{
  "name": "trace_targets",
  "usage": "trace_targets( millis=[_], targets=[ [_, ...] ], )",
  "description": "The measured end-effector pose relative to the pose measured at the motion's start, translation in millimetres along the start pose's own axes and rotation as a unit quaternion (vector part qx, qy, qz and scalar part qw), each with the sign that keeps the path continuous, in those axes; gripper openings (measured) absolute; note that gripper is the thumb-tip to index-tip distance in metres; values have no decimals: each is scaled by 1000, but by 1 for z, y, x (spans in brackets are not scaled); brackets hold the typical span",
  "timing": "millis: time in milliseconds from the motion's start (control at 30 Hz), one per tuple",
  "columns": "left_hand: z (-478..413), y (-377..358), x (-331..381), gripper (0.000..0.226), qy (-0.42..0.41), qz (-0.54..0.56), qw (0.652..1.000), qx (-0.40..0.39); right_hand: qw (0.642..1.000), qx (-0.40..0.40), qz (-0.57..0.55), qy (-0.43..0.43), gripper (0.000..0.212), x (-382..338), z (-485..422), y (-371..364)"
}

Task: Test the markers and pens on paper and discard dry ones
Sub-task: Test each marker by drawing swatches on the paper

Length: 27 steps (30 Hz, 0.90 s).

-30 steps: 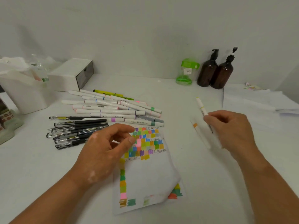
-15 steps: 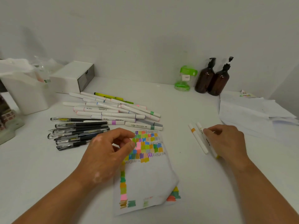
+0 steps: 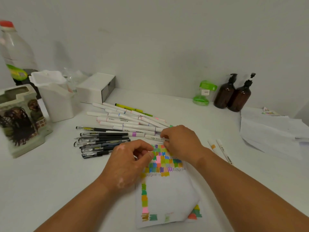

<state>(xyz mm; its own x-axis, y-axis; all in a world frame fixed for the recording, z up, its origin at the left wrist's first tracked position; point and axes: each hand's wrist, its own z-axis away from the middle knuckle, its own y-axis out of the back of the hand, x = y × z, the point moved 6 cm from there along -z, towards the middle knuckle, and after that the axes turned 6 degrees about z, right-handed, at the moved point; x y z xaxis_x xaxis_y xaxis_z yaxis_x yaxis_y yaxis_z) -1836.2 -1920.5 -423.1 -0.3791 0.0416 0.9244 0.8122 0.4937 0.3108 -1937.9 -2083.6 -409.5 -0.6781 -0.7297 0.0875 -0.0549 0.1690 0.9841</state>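
my right hand (image 3: 181,141) pinches a white plastic marker (image 3: 153,137) mid-worktop, my loosely curled left hand (image 3: 130,164) empty, thumb on the swatch-covered white paper (image 3: 167,190); next, i judge, uncap and scribble.

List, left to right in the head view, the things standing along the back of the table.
clear bottle with red cap → white bin → white box → green container → left brown pump bottle → right brown pump bottle → stack of white paper
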Motion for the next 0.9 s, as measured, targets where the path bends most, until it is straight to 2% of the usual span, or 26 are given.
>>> trace_targets(
  millis=[200, 333, 400, 500, 533, 600, 633, 700, 833, 900],
  targets=[
    [-1, 1, -1, 7, 11, 5, 1000, 3, 1000, 18, 10, 3, 32, -3, 3, 8],
    [0, -2, 1, 7, 5, 0, 1000, -7, 985, 64, -162, -17, 28, 9, 32, 41],
    [2, -4, 5, 9, -2, -7, 1000, -16, 943, 63, -323, -41, 22, 19, 55, 49],
    [7, -7, 14, 16, -32, -6, 999, -27, 813, 25, -578, -65, 22, 23, 89, 43],
    [9, -9, 18, 18, -40, 1, 999, -34, 780, 22, -621, -78, 20, 23, 97, 37],
    [13, -15, 25, 20, -46, 8, 997, -56, 737, 20, -668, -101, 28, 22, 103, 25],
    [15, -19, 27, 19, -50, 0, 996, -69, 729, 16, -676, -104, 32, 20, 104, 18],
    [20, -27, 33, 18, -79, -45, 992, -92, 740, 10, -666, -88, 32, 13, 103, 10],
    [25, -37, 39, 22, -117, -90, 981, -123, 763, 19, -644, -53, 23, 3, 108, 10],
    [24, -39, 38, 31, -123, -108, 977, -137, 769, 29, -637, -43, 17, 3, 109, 12]
  ],
)
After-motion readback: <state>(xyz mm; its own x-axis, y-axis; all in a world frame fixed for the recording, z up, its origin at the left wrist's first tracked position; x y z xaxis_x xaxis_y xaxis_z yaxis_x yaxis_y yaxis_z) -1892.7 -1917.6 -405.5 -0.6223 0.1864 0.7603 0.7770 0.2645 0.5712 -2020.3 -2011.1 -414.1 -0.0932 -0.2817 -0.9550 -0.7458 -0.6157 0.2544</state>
